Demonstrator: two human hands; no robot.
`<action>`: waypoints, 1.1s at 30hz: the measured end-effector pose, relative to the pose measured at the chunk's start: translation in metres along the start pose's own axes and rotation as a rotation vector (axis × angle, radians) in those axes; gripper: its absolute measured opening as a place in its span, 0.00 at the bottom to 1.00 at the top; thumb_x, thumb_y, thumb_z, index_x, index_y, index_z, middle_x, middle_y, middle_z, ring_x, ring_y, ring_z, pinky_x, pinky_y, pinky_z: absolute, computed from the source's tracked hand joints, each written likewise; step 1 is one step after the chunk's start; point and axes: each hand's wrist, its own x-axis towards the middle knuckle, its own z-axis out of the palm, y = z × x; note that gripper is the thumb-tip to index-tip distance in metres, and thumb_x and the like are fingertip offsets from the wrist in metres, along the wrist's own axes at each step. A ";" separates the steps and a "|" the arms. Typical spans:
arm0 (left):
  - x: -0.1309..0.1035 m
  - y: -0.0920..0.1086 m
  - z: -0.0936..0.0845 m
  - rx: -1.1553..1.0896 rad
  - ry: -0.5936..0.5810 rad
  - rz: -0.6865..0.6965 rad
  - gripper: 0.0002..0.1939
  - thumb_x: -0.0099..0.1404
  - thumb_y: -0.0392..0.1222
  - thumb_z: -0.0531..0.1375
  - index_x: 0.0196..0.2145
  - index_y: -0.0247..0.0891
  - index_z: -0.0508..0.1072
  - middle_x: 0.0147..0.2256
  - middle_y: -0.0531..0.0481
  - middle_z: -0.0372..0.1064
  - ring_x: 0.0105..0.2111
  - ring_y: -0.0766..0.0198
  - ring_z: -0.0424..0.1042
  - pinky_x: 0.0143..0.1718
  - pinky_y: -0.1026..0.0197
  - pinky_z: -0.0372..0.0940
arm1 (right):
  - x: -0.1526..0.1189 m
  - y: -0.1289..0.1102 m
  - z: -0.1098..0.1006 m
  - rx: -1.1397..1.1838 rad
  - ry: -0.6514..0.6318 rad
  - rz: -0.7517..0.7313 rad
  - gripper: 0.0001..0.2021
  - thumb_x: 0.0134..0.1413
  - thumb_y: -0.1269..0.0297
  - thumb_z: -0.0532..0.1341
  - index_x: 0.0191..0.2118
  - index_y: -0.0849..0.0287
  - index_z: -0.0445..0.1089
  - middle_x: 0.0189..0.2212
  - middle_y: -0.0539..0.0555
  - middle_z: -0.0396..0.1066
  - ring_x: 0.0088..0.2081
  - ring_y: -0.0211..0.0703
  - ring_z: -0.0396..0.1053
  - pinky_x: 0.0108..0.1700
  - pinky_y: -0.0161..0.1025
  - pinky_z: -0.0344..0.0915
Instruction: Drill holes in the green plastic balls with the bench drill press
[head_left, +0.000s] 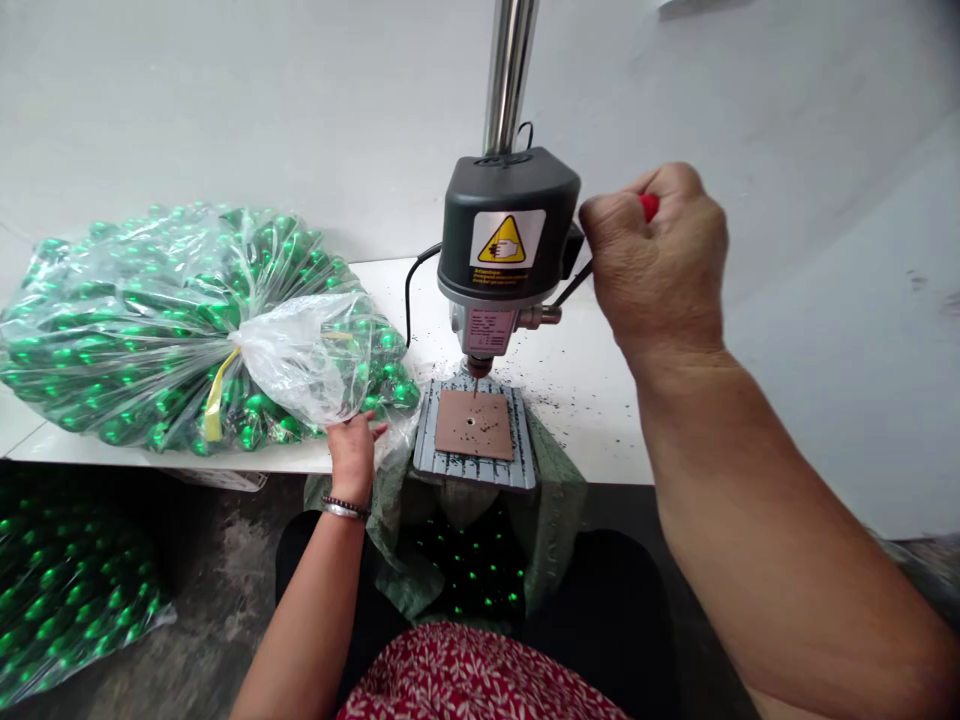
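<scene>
My right hand (660, 260) is closed round the red-tipped lever of a small drill press (510, 225). Under its chuck, a thin bit points down at a brown square board (491, 440) with a small hole in it. The board lies on the grooved grey base plate (426, 445). My left hand (354, 445) has its fingers apart at the edge of a large clear bag of shiny green balls (135, 370), near the bag's gathered white neck. Nothing shows between those fingers.
Dark shavings lie on the white table (592, 400). Below the base plate, a green mesh sack (559, 500) hangs open with green balls inside. Another bag of green balls (67, 590) stands on the floor at the left. A black cable runs behind the drill press.
</scene>
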 end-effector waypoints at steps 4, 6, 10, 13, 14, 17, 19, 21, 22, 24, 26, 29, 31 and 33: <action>-0.008 0.009 -0.020 0.075 -0.038 0.263 0.19 0.68 0.32 0.49 0.49 0.38 0.76 0.47 0.41 0.75 0.47 0.57 0.76 0.51 0.53 0.71 | 0.000 0.003 0.000 -0.007 -0.012 0.002 0.09 0.58 0.66 0.58 0.29 0.62 0.58 0.22 0.43 0.56 0.28 0.26 0.50 0.37 0.33 0.53; 0.001 0.011 -0.033 0.333 -0.045 0.347 0.21 0.67 0.30 0.50 0.50 0.41 0.77 0.51 0.40 0.74 0.54 0.53 0.72 0.59 0.48 0.65 | 0.001 0.004 0.000 -0.005 -0.011 -0.007 0.08 0.58 0.65 0.58 0.30 0.62 0.59 0.22 0.44 0.57 0.28 0.26 0.51 0.36 0.33 0.53; 0.050 0.009 -0.045 0.745 -0.189 0.304 0.30 0.64 0.39 0.62 0.63 0.50 0.67 0.58 0.37 0.70 0.60 0.40 0.66 0.60 0.39 0.58 | 0.003 0.004 -0.001 0.015 -0.020 0.007 0.09 0.56 0.63 0.59 0.29 0.61 0.59 0.21 0.44 0.57 0.27 0.28 0.52 0.35 0.34 0.53; 0.095 0.013 -0.033 0.763 -0.328 0.290 0.33 0.67 0.50 0.60 0.67 0.53 0.60 0.58 0.37 0.69 0.57 0.45 0.70 0.54 0.48 0.65 | 0.002 0.004 -0.003 0.029 -0.036 0.028 0.10 0.54 0.62 0.60 0.28 0.60 0.60 0.19 0.43 0.56 0.25 0.29 0.52 0.34 0.35 0.53; 0.108 0.016 -0.026 0.755 -0.328 0.273 0.31 0.69 0.52 0.57 0.68 0.52 0.59 0.57 0.37 0.70 0.55 0.46 0.72 0.52 0.50 0.66 | 0.002 0.003 -0.003 0.030 -0.038 0.035 0.10 0.54 0.61 0.61 0.28 0.60 0.61 0.19 0.44 0.55 0.25 0.29 0.52 0.34 0.35 0.53; 0.140 0.028 -0.002 0.752 -0.264 0.210 0.26 0.72 0.53 0.52 0.64 0.48 0.65 0.53 0.37 0.73 0.53 0.49 0.73 0.52 0.53 0.66 | 0.001 0.004 -0.004 0.027 -0.035 0.057 0.11 0.53 0.57 0.61 0.29 0.59 0.62 0.20 0.44 0.56 0.25 0.29 0.52 0.33 0.36 0.54; 0.155 0.037 0.013 0.760 -0.256 0.183 0.23 0.72 0.50 0.51 0.61 0.45 0.68 0.51 0.37 0.74 0.54 0.50 0.73 0.52 0.54 0.66 | 0.000 0.005 -0.003 0.023 -0.021 0.063 0.11 0.53 0.57 0.61 0.29 0.59 0.62 0.20 0.44 0.57 0.25 0.29 0.52 0.33 0.36 0.55; 0.166 0.046 0.025 0.769 -0.260 0.158 0.23 0.73 0.48 0.50 0.61 0.41 0.68 0.49 0.36 0.76 0.53 0.50 0.73 0.51 0.54 0.66 | 0.001 0.007 -0.003 0.024 0.003 0.049 0.11 0.51 0.58 0.61 0.28 0.59 0.63 0.20 0.44 0.58 0.24 0.29 0.52 0.32 0.35 0.56; 0.169 0.050 0.029 0.773 -0.255 0.149 0.24 0.73 0.48 0.49 0.62 0.39 0.67 0.49 0.35 0.76 0.52 0.49 0.74 0.51 0.53 0.66 | 0.001 0.008 -0.002 0.028 0.014 0.032 0.10 0.51 0.58 0.61 0.28 0.59 0.63 0.20 0.44 0.58 0.24 0.29 0.52 0.31 0.34 0.55; 0.170 0.055 0.031 0.777 -0.246 0.140 0.25 0.73 0.48 0.48 0.64 0.38 0.65 0.48 0.34 0.76 0.52 0.48 0.74 0.51 0.51 0.66 | 0.000 0.009 -0.002 0.035 0.028 -0.002 0.10 0.50 0.58 0.60 0.27 0.59 0.63 0.19 0.44 0.59 0.23 0.29 0.52 0.29 0.33 0.54; 0.162 0.054 0.025 0.780 -0.251 0.147 0.26 0.73 0.47 0.50 0.65 0.39 0.63 0.48 0.35 0.77 0.52 0.47 0.74 0.52 0.50 0.66 | -0.002 0.009 -0.003 0.032 0.032 -0.023 0.10 0.49 0.58 0.60 0.27 0.59 0.63 0.19 0.44 0.59 0.23 0.28 0.52 0.28 0.32 0.53; 0.133 0.040 0.005 0.769 -0.238 0.289 0.26 0.72 0.43 0.52 0.66 0.40 0.62 0.48 0.36 0.76 0.54 0.47 0.72 0.54 0.49 0.64 | -0.005 0.007 -0.004 0.023 0.034 -0.006 0.08 0.50 0.61 0.60 0.28 0.59 0.64 0.19 0.44 0.59 0.24 0.28 0.52 0.29 0.33 0.53; 0.109 0.028 -0.009 0.739 -0.179 0.415 0.24 0.72 0.39 0.49 0.64 0.39 0.65 0.51 0.36 0.75 0.56 0.49 0.71 0.55 0.50 0.64 | -0.006 0.006 -0.004 0.016 0.035 0.025 0.07 0.51 0.62 0.61 0.29 0.59 0.64 0.21 0.44 0.60 0.25 0.28 0.53 0.31 0.33 0.54; 0.090 0.018 -0.020 0.730 -0.159 0.390 0.22 0.72 0.36 0.48 0.59 0.37 0.69 0.51 0.36 0.74 0.54 0.52 0.72 0.55 0.53 0.65 | -0.007 0.005 -0.004 0.014 0.039 0.043 0.07 0.52 0.63 0.61 0.30 0.60 0.64 0.22 0.44 0.60 0.26 0.28 0.54 0.33 0.35 0.56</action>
